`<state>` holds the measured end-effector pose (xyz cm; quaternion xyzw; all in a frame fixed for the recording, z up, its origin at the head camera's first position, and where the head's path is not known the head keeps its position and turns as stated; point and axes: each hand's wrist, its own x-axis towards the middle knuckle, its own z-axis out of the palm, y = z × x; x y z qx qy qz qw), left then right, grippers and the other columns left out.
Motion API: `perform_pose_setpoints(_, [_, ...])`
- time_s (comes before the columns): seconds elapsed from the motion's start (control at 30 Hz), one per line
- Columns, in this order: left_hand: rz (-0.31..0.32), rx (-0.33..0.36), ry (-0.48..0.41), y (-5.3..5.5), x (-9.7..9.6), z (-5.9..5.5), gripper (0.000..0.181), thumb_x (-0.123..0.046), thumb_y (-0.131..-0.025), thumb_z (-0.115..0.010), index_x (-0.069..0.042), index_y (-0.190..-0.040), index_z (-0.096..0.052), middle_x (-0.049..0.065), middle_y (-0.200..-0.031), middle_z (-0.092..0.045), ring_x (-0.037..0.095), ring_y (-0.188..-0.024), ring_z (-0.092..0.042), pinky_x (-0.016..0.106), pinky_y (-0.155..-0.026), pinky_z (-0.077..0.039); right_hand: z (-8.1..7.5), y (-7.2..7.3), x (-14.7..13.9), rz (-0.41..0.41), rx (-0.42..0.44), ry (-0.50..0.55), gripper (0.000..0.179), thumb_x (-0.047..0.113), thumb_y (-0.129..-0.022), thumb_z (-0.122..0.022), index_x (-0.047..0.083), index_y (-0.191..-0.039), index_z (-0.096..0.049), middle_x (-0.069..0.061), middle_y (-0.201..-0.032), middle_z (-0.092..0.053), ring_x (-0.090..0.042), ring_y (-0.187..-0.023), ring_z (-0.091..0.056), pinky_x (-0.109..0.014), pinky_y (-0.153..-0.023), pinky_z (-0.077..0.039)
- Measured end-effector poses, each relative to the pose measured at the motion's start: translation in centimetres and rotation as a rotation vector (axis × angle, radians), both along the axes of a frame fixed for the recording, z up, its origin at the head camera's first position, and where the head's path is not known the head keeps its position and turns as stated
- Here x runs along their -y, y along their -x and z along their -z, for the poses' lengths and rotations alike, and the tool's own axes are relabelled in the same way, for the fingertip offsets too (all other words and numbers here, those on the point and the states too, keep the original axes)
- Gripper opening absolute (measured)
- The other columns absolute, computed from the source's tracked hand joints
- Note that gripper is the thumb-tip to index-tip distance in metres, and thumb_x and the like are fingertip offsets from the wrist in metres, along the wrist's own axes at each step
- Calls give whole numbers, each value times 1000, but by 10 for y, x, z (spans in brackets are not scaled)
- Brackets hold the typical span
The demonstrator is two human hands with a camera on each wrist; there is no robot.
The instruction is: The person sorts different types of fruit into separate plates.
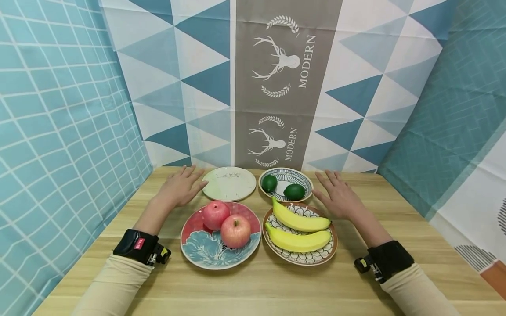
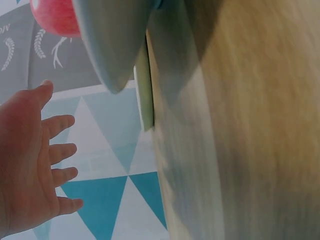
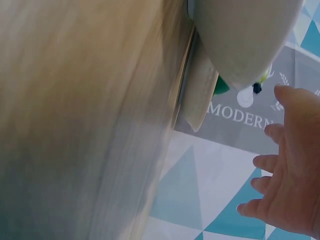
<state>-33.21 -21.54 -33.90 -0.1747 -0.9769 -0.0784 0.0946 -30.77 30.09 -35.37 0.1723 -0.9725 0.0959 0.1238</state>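
My left hand [image 1: 179,188] is spread palm down beside the pale oval plate [image 1: 230,184], holding nothing. In the left wrist view its fingers [image 2: 62,150] are apart and clear of the plates. My right hand [image 1: 337,196], likewise spread and bare, hovers right of the patterned bowl [image 1: 281,174] and the brown-rimmed plate [image 1: 304,260]. Two yellow bananas [image 1: 298,241] lie on that plate. Two dark green lime-like fruits [image 1: 294,192] sit in the bowl. On the red-and-blue plate [image 1: 205,256] rest two pinkish-red apples [image 1: 236,231].
All four dishes stand close together on a wooden table [image 1: 253,289]. Patterned cloth [image 1: 272,96] hangs behind its far edge, with a blue checked sheet [image 1: 59,131] at left and a teal one [image 1: 462,109] at right. Each wrist wears a black strap with a small camera [image 1: 161,253].
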Motion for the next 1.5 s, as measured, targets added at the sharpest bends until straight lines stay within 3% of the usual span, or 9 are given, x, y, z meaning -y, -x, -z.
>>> perform_pose_setpoints(0.27, [-10, 33, -1, -2, 3, 8, 72, -58, -112, -34, -8, -165, -35, 26, -171, -23, 54, -156, -15, 78, -119, -18, 4, -5, -9, 33, 24, -7, 75, 56, -112, -37, 11, -170, -19, -29, -172, -9, -54, -157, -4, -77, -119, -16])
perform_pose_setpoints(0.53, [1, 20, 3, -1, -1, 8, 71, -56, -112, -37, -7, -164, -37, 28, -169, -25, 54, -155, -18, 78, -119, -19, -6, -5, -18, 66, 35, -18, 77, 58, -112, -35, 9, -170, -18, -31, -172, -9, -56, -156, -3, -76, -120, -15])
perform_pose_setpoints(0.9, [8, 12, 2, 0, -8, 13, 70, -54, -112, -38, -8, -164, -37, 28, -169, -26, 54, -155, -19, 80, -117, -17, -1, -15, -33, 100, 69, 13, 82, 60, -111, -37, 11, -171, -10, -31, -172, 1, -56, -156, 2, -83, -116, -13])
perform_pose_setpoints(1.13, [15, 11, 8, -4, -5, 8, 72, -56, -112, -35, -8, -166, -33, 28, -169, -26, 54, -155, -18, 79, -118, -19, 3, -15, -27, 134, 96, 13, 84, 62, -111, -33, 9, -170, -8, -32, -172, 0, -58, -155, 1, -83, -115, -12])
perform_pose_setpoints(1.33, [-17, 12, 8, -12, 7, 3, 74, -57, -112, -34, -8, -166, -31, 29, -169, -25, 55, -155, -17, 79, -117, -19, -3, -9, -16, 152, 114, -9, 86, 65, -109, -31, 10, -170, -8, -32, -172, -2, -58, -155, 0, -82, -116, -11])
perform_pose_setpoints(1.5, [-17, 17, 6, -13, 7, 5, 74, -59, -112, -34, -8, -166, -32, 29, -169, -25, 55, -155, -17, 81, -116, -18, -3, -10, -13, 152, 120, -22, 85, 63, -110, -33, 8, -170, -10, -33, -171, -5, -59, -155, -2, -82, -116, -12])
